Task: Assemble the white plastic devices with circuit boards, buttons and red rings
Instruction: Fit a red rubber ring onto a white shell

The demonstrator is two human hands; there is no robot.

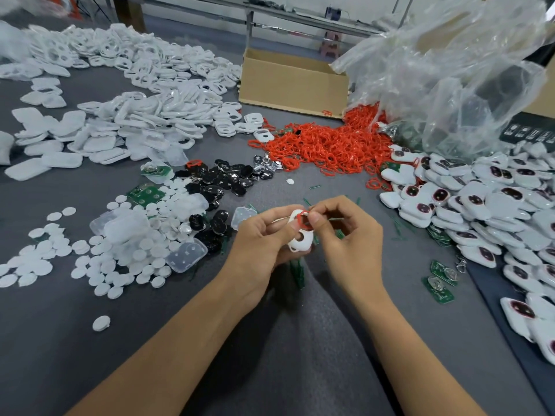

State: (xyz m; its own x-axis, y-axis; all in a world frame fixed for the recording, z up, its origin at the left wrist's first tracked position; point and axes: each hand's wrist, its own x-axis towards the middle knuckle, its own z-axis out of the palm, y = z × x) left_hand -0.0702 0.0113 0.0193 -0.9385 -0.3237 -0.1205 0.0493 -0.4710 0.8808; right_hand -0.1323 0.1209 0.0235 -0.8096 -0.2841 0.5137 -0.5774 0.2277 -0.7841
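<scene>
Grey felt covers the table (300,355), bare only in the near middle where both forearms reach in; elsewhere parts crowd the working room. Above that bare patch the left hand (258,235) is closed around a white shell (300,240), holding it clear of the felt, while the right hand (345,232) pinches a red ring (303,220) with thumb and forefinger at the shell's upper opening. White shells (135,115) are heaped along the far left; white discs (99,265) spread near left, clear trays (186,255) among them; black buttons (222,178) lie just beyond the hands. Red rings (330,148) are piled at far centre, spilling from under a plastic bag (450,73) beside a cardboard box (294,85). Finished devices (480,211) bank up along the right, running out of frame, with green boards (441,277) near their foot. A darker mat's (495,295) edge cuts diagonally under that pile at near right. A dark strip (528,133) at far right bears small white symbols, too small to read.
</scene>
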